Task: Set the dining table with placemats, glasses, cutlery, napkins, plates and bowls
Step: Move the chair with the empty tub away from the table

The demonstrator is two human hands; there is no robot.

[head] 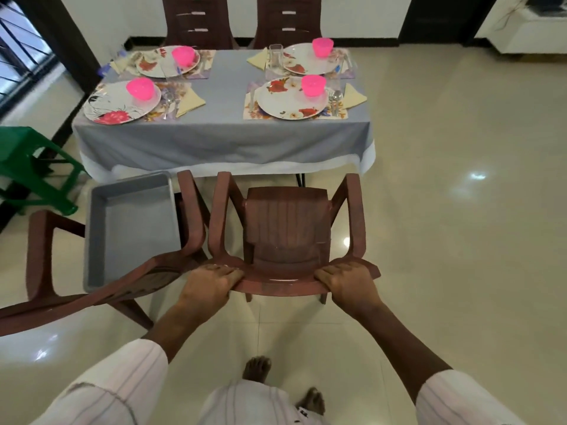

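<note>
Before the set surface (221, 130), a brown chair (287, 228) is gripped at its backrest by the left hand (211, 282); the same backrest is clasped by the right hand (346, 282).

Brown plastic armchair (287, 228) centre, on glossy cream floor tiles (460, 240). Second brown chair (40, 256) just left, grey tub (132, 222) on its seat. Green stool (33, 167) far left. Two dark chairs (196, 23) at back.

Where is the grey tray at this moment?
The grey tray sits lower left in the head view, between the armrests of the left brown chair, beside the middle chair that the left hand and right hand grip.
</note>
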